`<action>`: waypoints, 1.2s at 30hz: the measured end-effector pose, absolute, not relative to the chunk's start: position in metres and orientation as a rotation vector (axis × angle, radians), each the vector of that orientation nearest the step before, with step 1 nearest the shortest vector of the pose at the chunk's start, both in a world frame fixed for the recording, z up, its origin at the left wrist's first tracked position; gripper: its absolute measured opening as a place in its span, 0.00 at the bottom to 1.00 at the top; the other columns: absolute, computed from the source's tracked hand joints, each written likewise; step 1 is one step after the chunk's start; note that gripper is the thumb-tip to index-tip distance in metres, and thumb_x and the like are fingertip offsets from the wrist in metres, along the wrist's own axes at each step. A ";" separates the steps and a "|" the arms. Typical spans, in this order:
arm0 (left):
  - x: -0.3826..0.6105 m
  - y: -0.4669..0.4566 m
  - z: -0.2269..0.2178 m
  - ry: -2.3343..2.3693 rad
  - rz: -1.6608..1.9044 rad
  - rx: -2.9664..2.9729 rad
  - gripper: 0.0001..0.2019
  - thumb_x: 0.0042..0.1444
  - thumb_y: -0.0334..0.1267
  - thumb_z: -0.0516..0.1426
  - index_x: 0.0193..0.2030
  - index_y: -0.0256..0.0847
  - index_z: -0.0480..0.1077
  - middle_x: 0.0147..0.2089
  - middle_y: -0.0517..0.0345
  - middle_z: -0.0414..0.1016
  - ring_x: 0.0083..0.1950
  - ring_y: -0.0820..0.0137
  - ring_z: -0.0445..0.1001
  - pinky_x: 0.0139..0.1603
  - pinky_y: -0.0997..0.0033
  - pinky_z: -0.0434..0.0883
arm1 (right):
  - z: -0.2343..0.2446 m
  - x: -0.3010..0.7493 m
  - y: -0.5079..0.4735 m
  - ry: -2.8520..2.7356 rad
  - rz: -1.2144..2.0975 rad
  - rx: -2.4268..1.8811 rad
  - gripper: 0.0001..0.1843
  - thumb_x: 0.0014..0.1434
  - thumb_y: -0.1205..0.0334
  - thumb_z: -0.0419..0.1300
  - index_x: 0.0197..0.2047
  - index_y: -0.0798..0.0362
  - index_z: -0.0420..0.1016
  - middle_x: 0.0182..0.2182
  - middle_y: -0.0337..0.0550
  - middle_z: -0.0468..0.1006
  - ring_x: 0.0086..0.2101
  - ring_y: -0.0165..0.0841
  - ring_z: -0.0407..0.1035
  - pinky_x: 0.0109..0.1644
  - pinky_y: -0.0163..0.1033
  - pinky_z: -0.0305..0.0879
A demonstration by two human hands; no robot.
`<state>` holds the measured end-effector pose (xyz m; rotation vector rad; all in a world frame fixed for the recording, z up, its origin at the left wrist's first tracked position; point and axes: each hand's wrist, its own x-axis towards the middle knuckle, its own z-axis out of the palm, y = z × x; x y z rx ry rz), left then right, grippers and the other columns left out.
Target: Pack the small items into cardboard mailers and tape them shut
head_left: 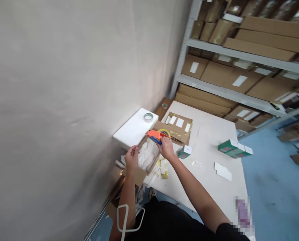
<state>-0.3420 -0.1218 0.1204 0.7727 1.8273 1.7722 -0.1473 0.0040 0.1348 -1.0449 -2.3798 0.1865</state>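
My right hand [167, 147] is wrapped round an orange and blue tape dispenser [154, 134] that carries a yellowish roll of tape. The dispenser is above the far end of an open cardboard box [153, 164]. White packing material [146, 155] fills the box. At the box's left side, my left hand [131, 157] is closed, with thumb and fingers pinched on the cardboard edge. One flap of the box sticks out toward me, below the left hand. Just right of the box lies a small clear packet with yellow contents [164, 168].
A flattened cardboard piece [181, 122] lies behind the dispenser on the white table [207, 134]. A tape roll [148, 117] rests on a white foam block [131, 129]. Green-and-white boxes [234, 149] stand at right. Shelves [229, 93] hold cartons; a wall rises on the left.
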 end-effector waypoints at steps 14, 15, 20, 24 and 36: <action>-0.069 -0.038 0.111 1.313 1.120 1.206 0.19 0.55 0.52 0.63 0.46 0.39 0.79 0.36 0.52 0.82 0.32 0.68 0.77 0.38 0.66 0.77 | 0.025 0.202 -0.110 -1.804 0.176 -1.793 0.13 0.66 0.59 0.60 0.52 0.54 0.74 0.50 0.56 0.77 0.51 0.48 0.69 0.54 0.54 0.66; -0.050 -0.041 0.106 1.286 1.078 1.222 0.19 0.56 0.52 0.63 0.46 0.40 0.79 0.36 0.52 0.82 0.32 0.68 0.78 0.39 0.65 0.77 | 0.010 0.223 -0.121 -1.767 0.194 -1.860 0.13 0.65 0.60 0.60 0.51 0.54 0.75 0.50 0.57 0.77 0.52 0.49 0.69 0.56 0.54 0.66; 0.027 -0.064 0.087 1.280 0.911 1.226 0.21 0.53 0.53 0.64 0.48 0.40 0.78 0.41 0.50 0.83 0.36 0.67 0.80 0.41 0.64 0.78 | -0.057 0.299 -0.172 -1.580 0.391 -2.211 0.17 0.61 0.63 0.60 0.53 0.56 0.76 0.51 0.58 0.78 0.55 0.50 0.68 0.61 0.54 0.62; 0.062 -0.078 0.079 1.314 0.814 1.241 0.22 0.52 0.53 0.65 0.49 0.41 0.78 0.46 0.48 0.83 0.38 0.65 0.81 0.42 0.63 0.78 | -0.094 0.331 -0.209 -1.434 0.644 -2.417 0.20 0.56 0.68 0.60 0.53 0.55 0.77 0.55 0.58 0.77 0.57 0.49 0.68 0.60 0.48 0.63; 0.081 -0.072 0.101 1.347 0.760 1.276 0.22 0.53 0.52 0.64 0.50 0.40 0.78 0.51 0.46 0.82 0.41 0.63 0.82 0.43 0.63 0.77 | -0.065 0.326 -0.201 -1.298 0.711 -2.196 0.21 0.61 0.62 0.57 0.57 0.54 0.75 0.51 0.55 0.80 0.53 0.47 0.73 0.55 0.48 0.70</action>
